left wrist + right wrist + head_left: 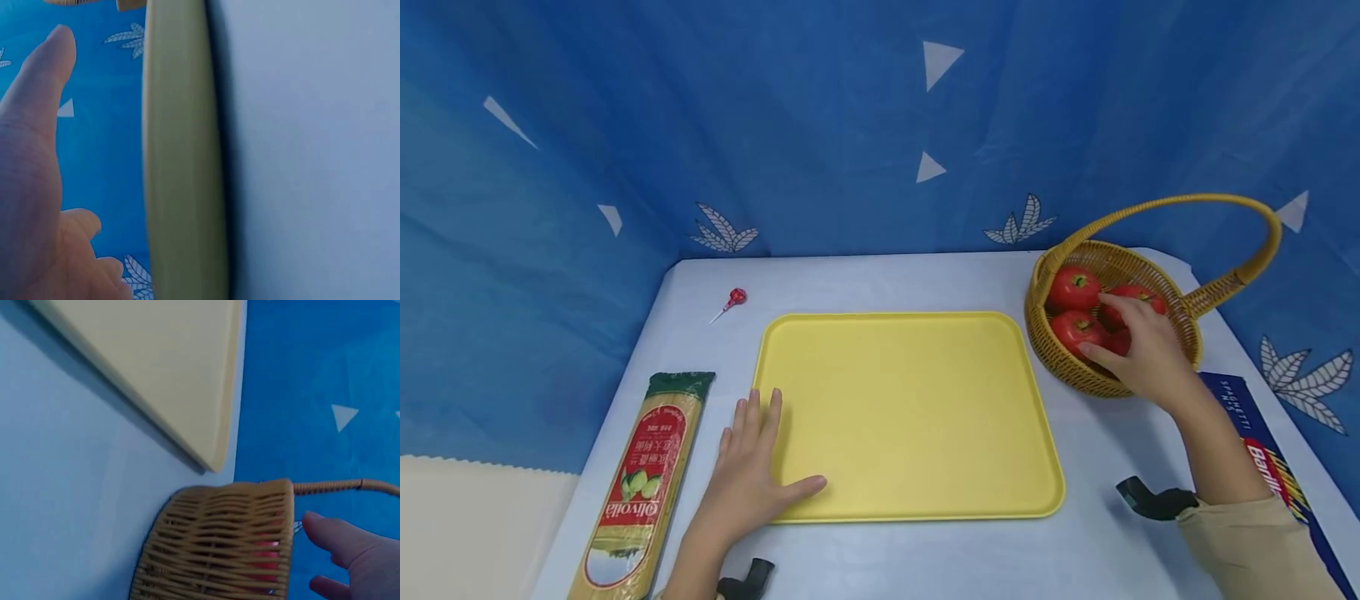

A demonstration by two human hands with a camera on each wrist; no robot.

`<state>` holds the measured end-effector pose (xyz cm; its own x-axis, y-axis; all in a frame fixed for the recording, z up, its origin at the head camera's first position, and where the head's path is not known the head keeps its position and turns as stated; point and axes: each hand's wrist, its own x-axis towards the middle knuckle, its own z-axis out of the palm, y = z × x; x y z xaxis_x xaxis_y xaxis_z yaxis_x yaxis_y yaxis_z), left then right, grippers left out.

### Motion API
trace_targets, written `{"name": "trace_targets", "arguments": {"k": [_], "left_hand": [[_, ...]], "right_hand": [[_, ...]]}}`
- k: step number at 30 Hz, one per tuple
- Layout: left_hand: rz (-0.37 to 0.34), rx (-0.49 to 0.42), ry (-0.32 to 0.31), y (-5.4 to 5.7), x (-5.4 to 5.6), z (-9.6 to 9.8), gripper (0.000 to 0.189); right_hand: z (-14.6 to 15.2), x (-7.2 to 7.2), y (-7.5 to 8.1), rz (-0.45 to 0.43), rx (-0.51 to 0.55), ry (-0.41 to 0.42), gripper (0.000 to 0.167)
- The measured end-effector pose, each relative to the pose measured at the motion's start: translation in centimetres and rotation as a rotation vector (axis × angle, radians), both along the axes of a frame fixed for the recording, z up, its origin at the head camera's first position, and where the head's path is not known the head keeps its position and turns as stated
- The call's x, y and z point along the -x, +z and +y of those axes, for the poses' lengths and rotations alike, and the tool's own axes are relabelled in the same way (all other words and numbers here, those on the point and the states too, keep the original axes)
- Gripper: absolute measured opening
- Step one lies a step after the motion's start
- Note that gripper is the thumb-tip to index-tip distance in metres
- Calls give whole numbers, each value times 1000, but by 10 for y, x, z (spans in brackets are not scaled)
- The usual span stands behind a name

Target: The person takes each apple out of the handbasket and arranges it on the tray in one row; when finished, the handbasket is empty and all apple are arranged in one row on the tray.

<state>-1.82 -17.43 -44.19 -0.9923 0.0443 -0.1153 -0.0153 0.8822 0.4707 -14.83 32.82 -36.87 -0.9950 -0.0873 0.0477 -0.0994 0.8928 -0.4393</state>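
Note:
My left hand (748, 479) has its fingers spread, with the thumb over the lower left edge of the yellow tray (910, 417). Nothing is in it; in the left wrist view the thumb (47, 81) stands apart from the tray's rim (184, 150). Over the wicker basket (1082, 371) at the right reaches my right hand (1150, 354), its thumb and fingers parted above several round red fruits that look like tomatoes (1073, 289). The right wrist view has the thumb (331, 534) by the basket's rim; whether the fingertips touch a tomato is hidden.
A pack of spaghetti (643, 492) lies left of the tray, and a red lollipop (737, 297) lies behind it. Under the right forearm is a blue spaghetti box (1232, 400). The basket's tall handle (1195, 200) arches up behind the right hand.

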Motion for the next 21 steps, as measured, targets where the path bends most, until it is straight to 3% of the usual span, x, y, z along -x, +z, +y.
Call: {"name": "trace_targets", "arguments": {"k": [12, 21], "left_hand": [[-89, -87, -2, -11, -10, -17, 153], [-155, -114, -9, -12, -12, -22, 160]], "right_hand": [[8, 21, -10, -162, -108, 19, 93], [7, 30, -17, -173, -194, 27, 93]]}}
